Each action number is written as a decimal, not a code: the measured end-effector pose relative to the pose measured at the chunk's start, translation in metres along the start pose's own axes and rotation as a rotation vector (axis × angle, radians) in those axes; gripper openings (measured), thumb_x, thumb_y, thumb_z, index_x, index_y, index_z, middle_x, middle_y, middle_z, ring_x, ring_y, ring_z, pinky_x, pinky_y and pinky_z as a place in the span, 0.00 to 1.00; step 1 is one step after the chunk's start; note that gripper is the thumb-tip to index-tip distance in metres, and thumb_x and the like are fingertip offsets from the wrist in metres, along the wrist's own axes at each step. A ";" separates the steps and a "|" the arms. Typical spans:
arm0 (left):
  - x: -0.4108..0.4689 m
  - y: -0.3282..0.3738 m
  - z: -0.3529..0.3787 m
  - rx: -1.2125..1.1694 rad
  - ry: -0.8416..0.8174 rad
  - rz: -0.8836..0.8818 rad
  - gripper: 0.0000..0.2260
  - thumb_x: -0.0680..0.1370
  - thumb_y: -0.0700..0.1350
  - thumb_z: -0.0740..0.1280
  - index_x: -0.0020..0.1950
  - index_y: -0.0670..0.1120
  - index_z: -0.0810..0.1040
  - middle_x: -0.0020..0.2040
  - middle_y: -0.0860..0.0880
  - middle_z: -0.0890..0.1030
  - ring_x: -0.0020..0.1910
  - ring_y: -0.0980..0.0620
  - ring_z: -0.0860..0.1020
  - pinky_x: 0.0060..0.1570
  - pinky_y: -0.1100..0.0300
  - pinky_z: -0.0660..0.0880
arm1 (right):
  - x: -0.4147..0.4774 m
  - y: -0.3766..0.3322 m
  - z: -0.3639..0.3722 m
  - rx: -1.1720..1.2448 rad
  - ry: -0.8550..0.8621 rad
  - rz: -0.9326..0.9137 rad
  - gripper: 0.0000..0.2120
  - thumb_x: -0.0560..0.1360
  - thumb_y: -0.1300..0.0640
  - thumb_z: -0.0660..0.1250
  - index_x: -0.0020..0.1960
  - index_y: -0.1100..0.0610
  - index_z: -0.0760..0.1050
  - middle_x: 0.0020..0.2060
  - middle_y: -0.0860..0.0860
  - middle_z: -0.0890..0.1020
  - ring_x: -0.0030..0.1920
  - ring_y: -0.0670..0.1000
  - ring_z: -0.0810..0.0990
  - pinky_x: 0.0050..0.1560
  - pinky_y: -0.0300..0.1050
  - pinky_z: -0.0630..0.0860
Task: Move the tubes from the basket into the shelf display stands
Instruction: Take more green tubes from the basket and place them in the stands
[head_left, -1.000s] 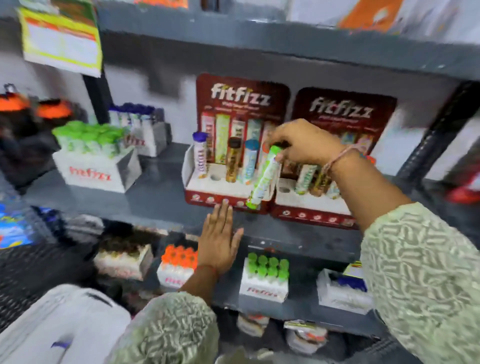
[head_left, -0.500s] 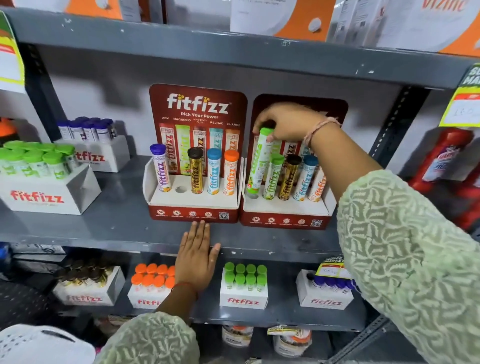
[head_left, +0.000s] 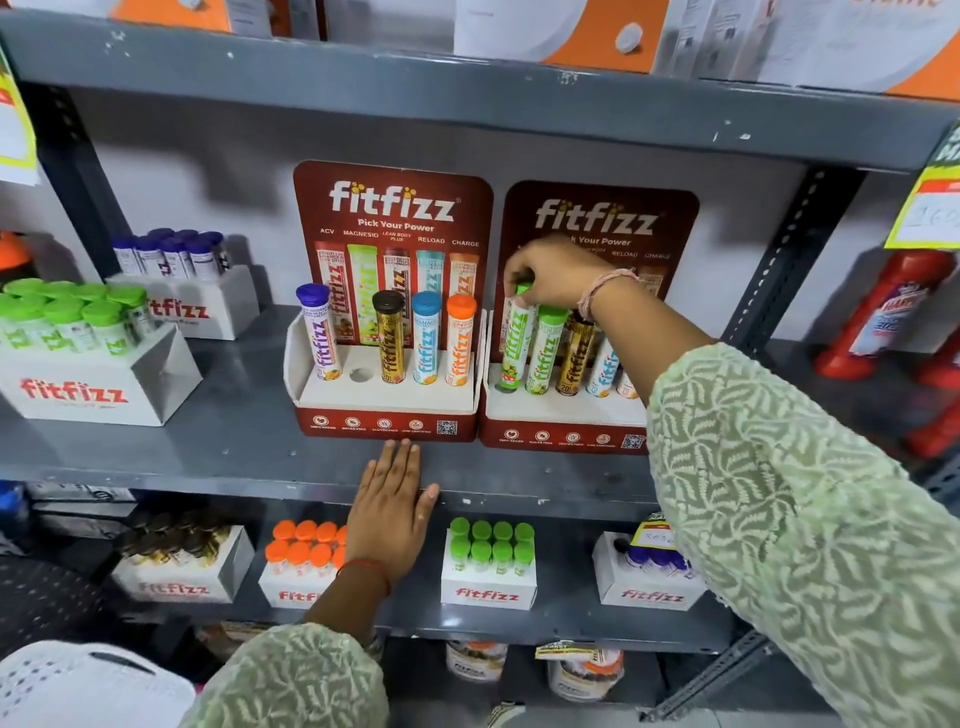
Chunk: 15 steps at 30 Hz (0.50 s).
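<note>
Two red fitfizz display stands sit side by side on the grey middle shelf. My right hand (head_left: 553, 278) grips the green cap of a green-capped tube (head_left: 515, 340), whose foot stands at the leftmost hole of the right stand (head_left: 563, 415). Beside it stand another green-capped tube (head_left: 543, 348), a gold tube (head_left: 576, 358) and more, partly hidden by my arm. The left stand (head_left: 384, 402) holds purple, gold, blue and orange tubes, with one empty hole (head_left: 359, 374). My left hand (head_left: 392, 506) lies flat, fingers spread, on the shelf's front edge. The white basket (head_left: 78, 686) shows at the bottom left.
White fitfizz boxes of green-capped (head_left: 78, 332) and purple-capped (head_left: 176, 283) tubes stand at the shelf's left. The lower shelf carries boxes of orange, green, gold and purple tubes. Red bottles (head_left: 893, 312) stand on the right. The shelf above (head_left: 467, 88) hangs low over the stands.
My right hand carried the green-capped tube from in front of the left stand to the right stand and lowered it upright into the leftmost hole. The left hand stayed on the shelf edge.
</note>
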<state>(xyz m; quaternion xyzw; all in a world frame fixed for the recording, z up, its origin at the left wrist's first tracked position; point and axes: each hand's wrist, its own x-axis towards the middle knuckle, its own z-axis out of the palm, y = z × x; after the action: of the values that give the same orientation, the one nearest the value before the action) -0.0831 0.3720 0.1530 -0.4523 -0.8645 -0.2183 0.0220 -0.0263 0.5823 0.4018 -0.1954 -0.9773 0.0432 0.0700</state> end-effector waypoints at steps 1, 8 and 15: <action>0.000 0.000 0.000 0.003 -0.002 -0.002 0.46 0.65 0.68 0.21 0.73 0.43 0.47 0.76 0.45 0.51 0.71 0.53 0.39 0.70 0.58 0.36 | 0.000 0.000 -0.001 -0.001 0.003 0.000 0.07 0.70 0.65 0.68 0.47 0.58 0.80 0.54 0.56 0.80 0.48 0.49 0.74 0.46 0.39 0.68; 0.000 -0.002 -0.004 -0.038 0.042 -0.026 0.45 0.68 0.68 0.25 0.72 0.41 0.54 0.74 0.42 0.57 0.73 0.49 0.47 0.71 0.54 0.43 | 0.000 -0.024 -0.054 -0.009 0.075 -0.048 0.10 0.71 0.61 0.68 0.52 0.54 0.78 0.55 0.54 0.79 0.50 0.53 0.76 0.47 0.40 0.72; -0.004 -0.062 -0.029 0.043 0.091 -0.210 0.48 0.68 0.68 0.25 0.71 0.37 0.59 0.73 0.38 0.61 0.73 0.42 0.54 0.72 0.50 0.47 | 0.033 -0.078 -0.057 0.181 0.107 -0.162 0.13 0.72 0.54 0.68 0.53 0.59 0.78 0.54 0.56 0.82 0.50 0.50 0.79 0.53 0.40 0.75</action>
<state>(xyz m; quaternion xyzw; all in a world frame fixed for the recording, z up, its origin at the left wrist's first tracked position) -0.1345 0.3270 0.1567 -0.3482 -0.9097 -0.2210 0.0479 -0.0773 0.5268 0.4706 -0.1108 -0.9768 0.1150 0.1425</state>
